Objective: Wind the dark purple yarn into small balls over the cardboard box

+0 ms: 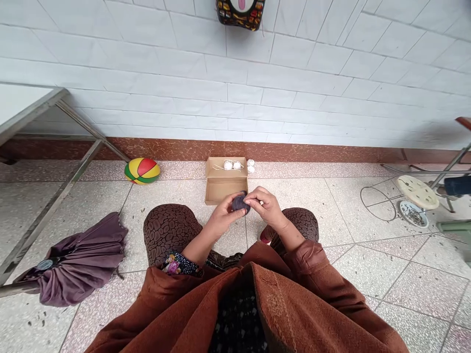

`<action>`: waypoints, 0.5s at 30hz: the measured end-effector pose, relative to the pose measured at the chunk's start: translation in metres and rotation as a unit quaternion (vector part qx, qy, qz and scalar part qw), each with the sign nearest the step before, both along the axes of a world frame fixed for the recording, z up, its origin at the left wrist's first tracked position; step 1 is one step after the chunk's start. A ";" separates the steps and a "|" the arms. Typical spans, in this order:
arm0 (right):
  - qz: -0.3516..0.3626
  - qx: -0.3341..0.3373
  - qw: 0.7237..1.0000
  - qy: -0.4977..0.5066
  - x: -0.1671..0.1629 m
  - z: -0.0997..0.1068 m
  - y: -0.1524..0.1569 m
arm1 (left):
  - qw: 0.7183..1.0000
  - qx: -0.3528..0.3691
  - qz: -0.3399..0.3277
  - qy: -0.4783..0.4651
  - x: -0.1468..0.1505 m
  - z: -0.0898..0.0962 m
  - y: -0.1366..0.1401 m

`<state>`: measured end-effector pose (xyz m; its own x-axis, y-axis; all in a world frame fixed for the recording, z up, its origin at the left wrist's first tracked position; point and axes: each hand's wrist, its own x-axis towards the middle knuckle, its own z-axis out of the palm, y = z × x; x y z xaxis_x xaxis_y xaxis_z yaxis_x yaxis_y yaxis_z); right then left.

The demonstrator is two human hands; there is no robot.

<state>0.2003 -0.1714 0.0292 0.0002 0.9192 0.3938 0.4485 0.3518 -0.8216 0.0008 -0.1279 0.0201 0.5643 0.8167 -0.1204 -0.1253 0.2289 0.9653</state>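
A small ball of dark purple yarn is held above the floor between my knees. My left hand wraps round it from the left, fingers closed on its side. With thumb and forefinger pinched at the ball's right edge, my right hand touches it; what lies in the pinch is too small to make out, perhaps a strand. Just beyond my hands sits an open cardboard box, its lid folded back. White yarn balls with loose strands lie on the lid, and more white balls rest beside it.
A colourful ball lies by the wall at left, near a metal-framed table. A folded purple umbrella is on the floor at left. To the right are a round stool, a bowl and a person's leg.
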 end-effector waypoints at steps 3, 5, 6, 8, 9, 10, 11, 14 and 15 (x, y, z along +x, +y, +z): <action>-0.038 -0.007 0.999 0.024 0.004 -0.008 0.012 | 0.995 -0.028 -0.086 -0.040 0.000 0.007 -0.007; -0.073 -0.028 0.996 0.050 0.001 -0.021 0.012 | 0.987 -0.068 -0.129 -0.063 -0.002 0.012 -0.011; -0.092 -0.039 0.993 0.066 -0.002 -0.029 0.010 | 0.983 -0.090 -0.144 -0.076 -0.002 0.014 -0.013; -0.121 -0.062 0.986 0.096 -0.011 -0.043 0.003 | 0.973 -0.131 -0.156 -0.106 -0.003 0.018 -0.015; -0.128 -0.071 0.983 0.107 -0.016 -0.050 -0.001 | 0.969 -0.149 -0.152 -0.122 -0.002 0.019 -0.016; -0.128 -0.077 0.982 0.113 -0.021 -0.055 -0.005 | 0.967 -0.166 -0.141 -0.135 -0.002 0.020 -0.016; -0.123 -0.082 0.982 0.115 -0.025 -0.060 -0.009 | 0.964 -0.183 -0.125 -0.145 -0.002 0.021 -0.016; -0.111 -0.080 0.986 0.099 -0.030 -0.066 -0.019 | 0.959 -0.216 -0.088 -0.161 -0.001 0.024 -0.013; -0.112 -0.075 0.987 0.091 -0.030 -0.066 -0.021 | 0.958 -0.222 -0.077 -0.166 -0.002 0.025 -0.011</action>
